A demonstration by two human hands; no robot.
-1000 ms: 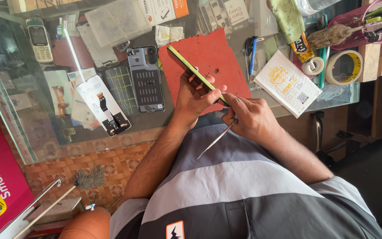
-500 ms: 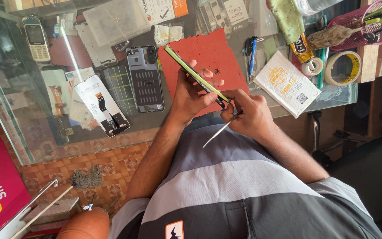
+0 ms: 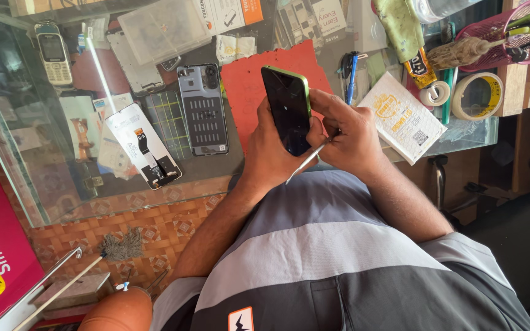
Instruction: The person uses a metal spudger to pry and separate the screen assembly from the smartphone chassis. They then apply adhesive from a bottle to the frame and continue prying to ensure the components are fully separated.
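Bracing green-edged smartphone (image 3: pixel 288 109) upright in left hand (image 3: pixel 271 160), fingers wrapped; right hand (image 3: pixel 348 138) pinches metal tool (image 3: pixel 305 160) at edge for leverage.

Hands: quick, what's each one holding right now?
Left hand: closed around the phone, screen facing up.
Right hand: closed on thin metal tweezers, fingers also touching the phone's edge.

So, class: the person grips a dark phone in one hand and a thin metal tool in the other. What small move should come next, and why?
Probably bring the tool's tip up to the phone's green edge. The left hand holds it screen up, while the right hand pinches the thin metal tool, its tip pointing down, away from the phone.
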